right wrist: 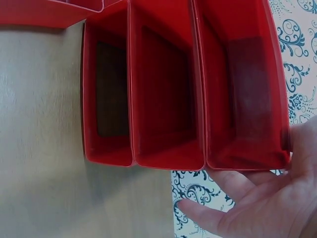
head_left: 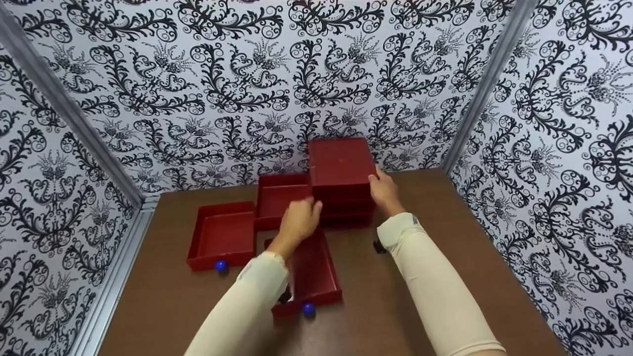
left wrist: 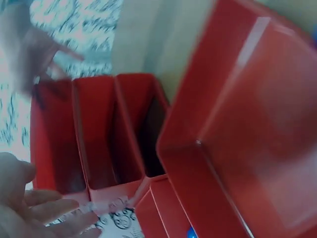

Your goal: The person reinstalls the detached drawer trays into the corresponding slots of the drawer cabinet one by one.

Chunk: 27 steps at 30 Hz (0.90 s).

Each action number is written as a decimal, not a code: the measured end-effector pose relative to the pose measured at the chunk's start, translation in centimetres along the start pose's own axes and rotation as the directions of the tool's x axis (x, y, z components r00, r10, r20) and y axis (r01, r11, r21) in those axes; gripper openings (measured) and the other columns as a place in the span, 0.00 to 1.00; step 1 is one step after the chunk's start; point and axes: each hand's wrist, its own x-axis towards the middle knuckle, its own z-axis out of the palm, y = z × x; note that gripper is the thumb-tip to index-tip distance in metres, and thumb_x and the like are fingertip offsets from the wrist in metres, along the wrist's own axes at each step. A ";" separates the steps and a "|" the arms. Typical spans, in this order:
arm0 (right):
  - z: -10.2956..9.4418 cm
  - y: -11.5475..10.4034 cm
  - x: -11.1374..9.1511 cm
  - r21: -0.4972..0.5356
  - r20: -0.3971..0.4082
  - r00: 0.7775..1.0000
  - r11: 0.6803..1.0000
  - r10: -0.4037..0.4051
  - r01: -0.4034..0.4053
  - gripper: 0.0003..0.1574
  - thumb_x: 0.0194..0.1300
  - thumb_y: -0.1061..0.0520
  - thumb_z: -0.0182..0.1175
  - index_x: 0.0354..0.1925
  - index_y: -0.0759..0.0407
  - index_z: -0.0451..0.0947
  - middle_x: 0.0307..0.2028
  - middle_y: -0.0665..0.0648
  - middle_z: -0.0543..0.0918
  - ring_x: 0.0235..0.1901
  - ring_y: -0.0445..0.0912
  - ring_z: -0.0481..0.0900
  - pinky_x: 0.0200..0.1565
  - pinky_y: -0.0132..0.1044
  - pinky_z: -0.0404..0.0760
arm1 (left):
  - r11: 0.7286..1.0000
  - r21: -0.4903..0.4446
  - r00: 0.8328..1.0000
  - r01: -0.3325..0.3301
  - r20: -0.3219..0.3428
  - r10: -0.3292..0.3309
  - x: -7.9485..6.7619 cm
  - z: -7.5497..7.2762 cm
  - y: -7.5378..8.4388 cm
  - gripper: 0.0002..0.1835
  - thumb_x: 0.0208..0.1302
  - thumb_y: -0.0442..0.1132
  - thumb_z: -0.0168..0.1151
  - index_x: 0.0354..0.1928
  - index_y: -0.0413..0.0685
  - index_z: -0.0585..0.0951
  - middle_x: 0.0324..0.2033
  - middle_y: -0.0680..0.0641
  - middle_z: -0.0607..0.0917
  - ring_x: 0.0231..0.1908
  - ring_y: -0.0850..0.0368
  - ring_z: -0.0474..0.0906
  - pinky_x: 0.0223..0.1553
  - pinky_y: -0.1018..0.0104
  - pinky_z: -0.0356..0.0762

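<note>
A red cabinet (head_left: 341, 163) with three open slots, one above another, stands against the back wall. My right hand (head_left: 385, 190) touches its upper right edge, thumb near the top. In the right wrist view the fingers (right wrist: 205, 215) of that hand look fairly straight along the cabinet's side. My left hand (head_left: 299, 217) is in front of the cabinet's left edge, fingers (left wrist: 54, 210) spread and holding nothing. Below my left arm lies a red drawer (head_left: 316, 267) with a blue round knob (head_left: 308, 309); the arm partly hides it.
At the left lies a second red drawer (head_left: 230, 230) with a blue knob (head_left: 221, 266). A third red drawer (head_left: 284, 198) sits behind it, against the cabinet's left side. All rest on a brown wooden table (head_left: 420, 296) enclosed by patterned walls (head_left: 237, 94).
</note>
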 end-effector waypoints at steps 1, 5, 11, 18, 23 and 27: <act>0.0 0.1 0.1 0.004 -0.001 1.000 1.000 -0.004 0.004 0.36 0.80 0.48 0.39 0.81 0.52 0.50 0.79 0.60 0.59 0.77 0.61 0.59 0.76 0.55 0.58 | 0.999 0.042 0.999 -0.031 0.017 0.031 -1.0 0.1 0.1 0.18 0.75 0.49 0.56 0.42 0.40 0.84 0.36 0.35 0.89 0.40 0.35 0.87 0.39 0.42 0.84; -0.3 0.2 0.4 0.005 -0.008 1.000 1.000 -0.012 0.012 0.37 0.80 0.47 0.39 0.81 0.51 0.50 0.79 0.60 0.59 0.77 0.60 0.59 0.76 0.55 0.57 | 0.968 0.184 0.982 -0.169 0.121 0.148 -5.2 0.6 0.6 0.21 0.75 0.54 0.55 0.52 0.44 0.83 0.48 0.39 0.88 0.45 0.37 0.87 0.42 0.42 0.85; -0.3 0.0 0.3 0.001 -0.016 1.000 1.000 -0.018 0.018 0.37 0.79 0.48 0.39 0.81 0.51 0.51 0.78 0.60 0.60 0.76 0.61 0.60 0.76 0.55 0.58 | 0.927 0.298 0.910 -0.227 0.404 0.093 -11.5 1.0 0.9 0.35 0.72 0.63 0.53 0.75 0.56 0.68 0.73 0.43 0.71 0.68 0.31 0.71 0.58 0.28 0.74; 0.1 0.3 0.3 -0.008 -0.007 1.000 1.000 -0.023 0.023 0.36 0.80 0.48 0.38 0.81 0.51 0.51 0.78 0.59 0.60 0.76 0.61 0.61 0.76 0.55 0.58 | 0.790 0.494 0.885 -0.364 0.449 0.127 -17.4 2.1 -0.1 0.46 0.57 0.63 0.71 0.77 0.69 0.63 0.74 0.45 0.69 0.65 0.32 0.74 0.47 0.34 0.83; 0.2 0.2 0.1 -0.032 -0.017 0.999 0.999 -0.032 0.032 0.36 0.80 0.49 0.39 0.81 0.52 0.51 0.78 0.61 0.61 0.75 0.62 0.62 0.75 0.56 0.59 | 0.670 0.614 0.908 -0.416 0.316 0.275 -19.9 4.7 -2.0 0.42 0.58 0.50 0.70 0.75 0.69 0.66 0.68 0.46 0.76 0.57 0.36 0.81 0.36 0.39 0.86; 0.1 0.2 0.1 -0.045 -0.015 0.999 0.999 -0.032 0.031 0.36 0.80 0.49 0.39 0.81 0.53 0.51 0.78 0.61 0.61 0.75 0.62 0.62 0.76 0.55 0.59 | 0.640 0.644 0.906 -0.420 0.252 0.340 -20.4 5.8 -2.9 0.38 0.61 0.48 0.67 0.73 0.68 0.67 0.64 0.45 0.80 0.53 0.37 0.83 0.34 0.37 0.85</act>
